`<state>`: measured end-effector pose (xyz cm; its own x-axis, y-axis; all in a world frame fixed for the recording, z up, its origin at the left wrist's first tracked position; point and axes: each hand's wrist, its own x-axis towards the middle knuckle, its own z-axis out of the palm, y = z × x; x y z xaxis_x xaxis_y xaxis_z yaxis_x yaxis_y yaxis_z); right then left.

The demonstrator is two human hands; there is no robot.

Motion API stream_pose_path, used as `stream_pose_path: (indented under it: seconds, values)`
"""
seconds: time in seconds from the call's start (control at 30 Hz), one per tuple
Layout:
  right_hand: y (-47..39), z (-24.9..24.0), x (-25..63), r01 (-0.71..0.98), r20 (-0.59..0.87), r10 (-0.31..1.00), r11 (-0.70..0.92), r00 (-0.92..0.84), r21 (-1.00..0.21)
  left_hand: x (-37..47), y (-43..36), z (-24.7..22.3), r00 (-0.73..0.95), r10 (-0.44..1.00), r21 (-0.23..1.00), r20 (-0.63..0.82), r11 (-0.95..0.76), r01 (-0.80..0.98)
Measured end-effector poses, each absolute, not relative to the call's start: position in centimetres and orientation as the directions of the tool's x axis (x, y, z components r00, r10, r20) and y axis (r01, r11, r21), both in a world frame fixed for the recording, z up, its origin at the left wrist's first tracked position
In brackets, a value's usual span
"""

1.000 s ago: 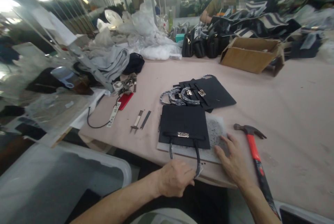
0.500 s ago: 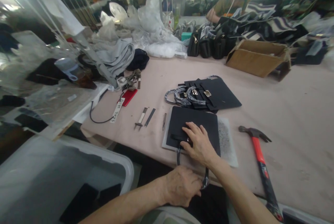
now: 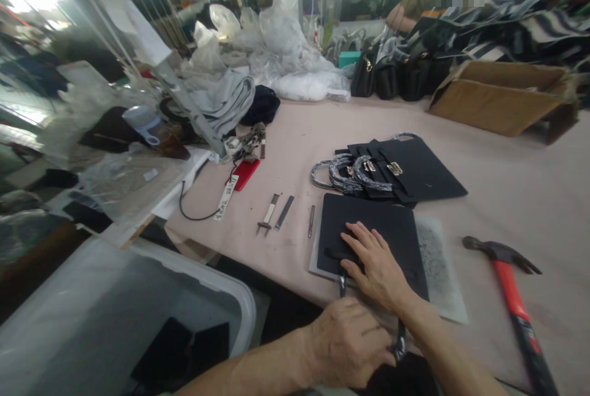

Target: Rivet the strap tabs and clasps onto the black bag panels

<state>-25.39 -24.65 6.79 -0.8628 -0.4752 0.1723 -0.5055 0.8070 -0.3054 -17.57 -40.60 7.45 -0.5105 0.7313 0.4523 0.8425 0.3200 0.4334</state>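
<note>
A flat black bag panel [image 3: 369, 217] lies on a pale slab [image 3: 445, 273] at the table's front edge. My right hand [image 3: 375, 264] rests on it with fingers spread, next to a dark strap on its surface. Below, at the edge, my left hand [image 3: 350, 340] is closed round the panel's plastic-wrapped handle [image 3: 400, 340]; much of the handle is hidden by the hand. Just behind lie more black bag panels [image 3: 428, 168], with gold clasps and wrapped handles.
A claw hammer [image 3: 511, 291] lies at the right. Left of the panel are a metal punch [image 3: 311, 221], a flat grey bar [image 3: 284, 212] and a two-pronged tool [image 3: 268, 214]. A white bin [image 3: 244, 297] stands front left; a cardboard box [image 3: 498, 107] sits at the back right.
The whole view has shifted, so the table things appear further right. My left hand stays closed on the handle and my right hand stays flat on the panel.
</note>
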Motion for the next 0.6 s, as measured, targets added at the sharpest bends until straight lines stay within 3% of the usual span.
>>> stream_pose_path:
  seconds: [0.07,0.13,0.2,0.27,0.37,0.43,0.6]
  values:
    - [-24.4,6.3,-25.7,-0.530,0.206,-0.489,0.794,-0.848,-0.297,-19.8,-42.9,8.4,-0.679,0.541,0.475,0.496,0.485,0.734]
    - [-24.3,6.0,-25.9,-0.550,0.226,-0.502,0.783,-0.835,-0.290,-23.1,-46.2,9.0,-0.834,0.275,0.507,0.479,0.689,0.519]
    - [-24.2,5.9,-26.0,-0.555,0.234,-0.505,0.779,-0.831,-0.290,-26.7,-50.1,9.4,-0.925,0.036,0.482,0.378,0.845,0.230]
    - [-24.2,6.0,-26.1,-0.550,0.229,-0.501,0.781,-0.835,-0.297,-30.0,-53.8,9.6,-0.976,-0.132,0.375,0.175,0.925,-0.058]
    - [-24.3,6.5,-25.9,-0.533,0.196,-0.495,0.786,-0.846,-0.315,-33.5,-57.1,9.4,-0.959,-0.194,0.228,-0.205,0.944,-0.240]
    - [-24.5,6.9,-25.8,-0.519,0.170,-0.492,0.788,-0.854,-0.331,-34.9,-57.8,9.2,-0.914,-0.188,0.191,-0.361,0.944,-0.270]
    - [-24.7,7.5,-25.6,-0.490,0.147,-0.471,0.789,-0.870,-0.371,-36.0,-57.3,9.1,-0.869,-0.138,0.187,-0.475,0.949,-0.252]
